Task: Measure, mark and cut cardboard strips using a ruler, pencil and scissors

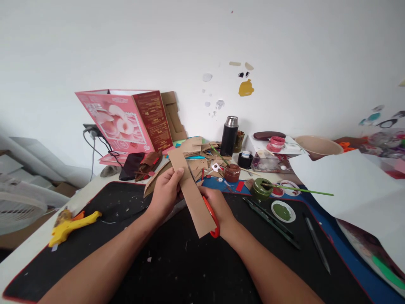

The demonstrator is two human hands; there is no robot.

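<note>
A long strip of brown cardboard slants across the middle of the view above the black mat. My left hand is closed on its left edge, the thumb lying on top. On the strip's right side, my right hand is closed round red-handled scissors. A handle loop shows below the hand. Part of the blades shows as a dark line along the strip's right edge; the rest is hidden. The strip covers several of my right fingers.
A yellow glue gun lies left on the black mat. Cardboard scraps, a black thermos and a pink box stand behind. At right are a green paint jar, a brown paint jar, a pen and white paper.
</note>
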